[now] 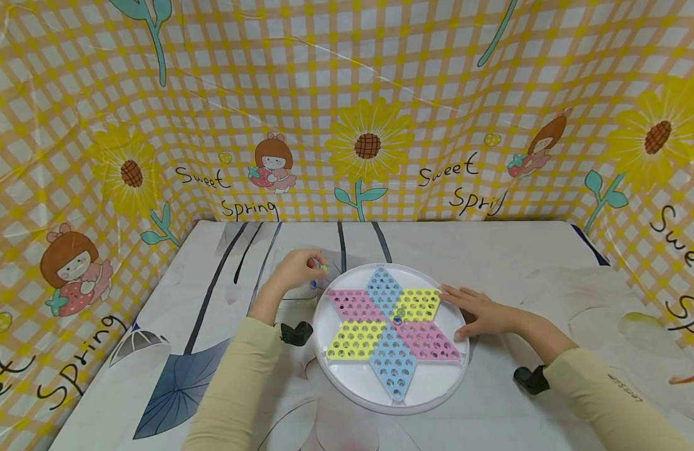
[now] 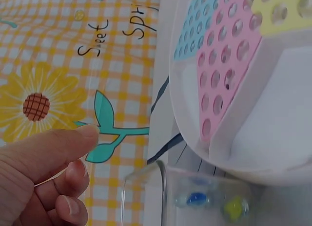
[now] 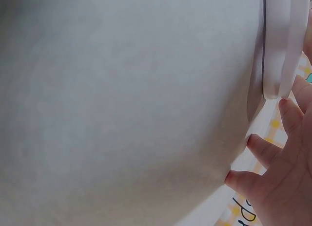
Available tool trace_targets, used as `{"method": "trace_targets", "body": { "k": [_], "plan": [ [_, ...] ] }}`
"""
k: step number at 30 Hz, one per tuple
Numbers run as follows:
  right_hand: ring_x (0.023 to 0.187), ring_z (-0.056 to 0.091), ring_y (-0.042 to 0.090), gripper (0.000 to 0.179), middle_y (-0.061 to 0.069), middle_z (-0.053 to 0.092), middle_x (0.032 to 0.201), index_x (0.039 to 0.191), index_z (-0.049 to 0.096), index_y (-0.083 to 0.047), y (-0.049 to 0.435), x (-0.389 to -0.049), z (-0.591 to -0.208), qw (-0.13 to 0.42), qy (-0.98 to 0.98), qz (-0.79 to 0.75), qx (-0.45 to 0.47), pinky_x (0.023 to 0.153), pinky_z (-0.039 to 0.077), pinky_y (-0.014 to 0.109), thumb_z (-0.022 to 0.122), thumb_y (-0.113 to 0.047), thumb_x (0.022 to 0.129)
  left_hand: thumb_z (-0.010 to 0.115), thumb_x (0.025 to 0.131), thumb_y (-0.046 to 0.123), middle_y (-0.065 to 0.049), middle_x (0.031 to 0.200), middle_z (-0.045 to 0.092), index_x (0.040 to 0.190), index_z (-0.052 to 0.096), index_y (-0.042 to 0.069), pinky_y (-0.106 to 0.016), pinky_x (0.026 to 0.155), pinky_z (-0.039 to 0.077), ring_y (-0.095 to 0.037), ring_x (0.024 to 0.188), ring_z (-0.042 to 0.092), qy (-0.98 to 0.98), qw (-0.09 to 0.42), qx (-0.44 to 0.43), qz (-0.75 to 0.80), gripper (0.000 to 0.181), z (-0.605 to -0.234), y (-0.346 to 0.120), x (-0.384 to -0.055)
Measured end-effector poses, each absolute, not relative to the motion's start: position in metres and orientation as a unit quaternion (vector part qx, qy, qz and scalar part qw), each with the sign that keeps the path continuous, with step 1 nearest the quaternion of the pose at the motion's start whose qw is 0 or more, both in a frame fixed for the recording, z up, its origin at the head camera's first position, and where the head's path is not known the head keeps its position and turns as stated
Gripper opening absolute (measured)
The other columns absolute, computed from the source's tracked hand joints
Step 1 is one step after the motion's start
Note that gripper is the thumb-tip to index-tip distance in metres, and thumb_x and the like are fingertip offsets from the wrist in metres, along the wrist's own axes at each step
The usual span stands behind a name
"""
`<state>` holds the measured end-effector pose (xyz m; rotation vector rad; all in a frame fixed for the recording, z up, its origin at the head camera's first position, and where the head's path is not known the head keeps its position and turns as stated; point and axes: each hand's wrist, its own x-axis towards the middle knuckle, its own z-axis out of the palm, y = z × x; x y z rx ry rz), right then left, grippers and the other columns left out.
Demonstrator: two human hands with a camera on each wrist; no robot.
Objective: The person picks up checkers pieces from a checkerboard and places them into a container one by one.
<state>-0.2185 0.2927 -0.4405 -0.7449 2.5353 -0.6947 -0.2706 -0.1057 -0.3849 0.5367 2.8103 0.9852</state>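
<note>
A round white Chinese checkers board (image 1: 347,382) carries a star of pink, yellow and blue panels full of holes. A blue marble (image 1: 398,321) sits near the star's centre. At the board's far left my left hand (image 1: 293,272) pinches a small yellow-green marble (image 1: 324,267) above a clear plastic box (image 2: 163,175); in the left wrist view the fingers hide that marble. Inside the box lie a blue marble (image 2: 197,198) and a yellow-green marble (image 2: 236,209). My right hand (image 1: 485,313) rests at the board's right rim, fingers spread and thumb touching the edge.
The board and box stand on a table (image 1: 550,250) under a pale printed cloth. Behind and at both sides hangs a yellow checked curtain (image 1: 426,75) with sunflowers. Black wrist mounts (image 1: 296,334) sit by both cuffs.
</note>
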Motion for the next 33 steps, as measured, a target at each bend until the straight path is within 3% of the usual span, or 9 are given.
{"method": "trace_targets", "body": {
  "k": [33],
  "plan": [
    [0.129, 0.005, 0.055, 0.086, 0.027, 0.012, 0.147, 0.14, 0.027, 0.002, 0.293, -0.219, -0.44, 0.208, 0.906, -0.255, -0.268, 0.096, -0.001, 0.07, 0.07, -0.038, 0.076, 0.066, 0.083, 0.012, -0.006, 0.076, 0.054, 0.096, 0.062, 0.004, -0.028, 0.057, 0.038, -0.017, 0.066, 0.047, 0.931, 0.076, 0.119, 0.337, 0.016, -0.398, -0.155, -0.27]
  ]
}}
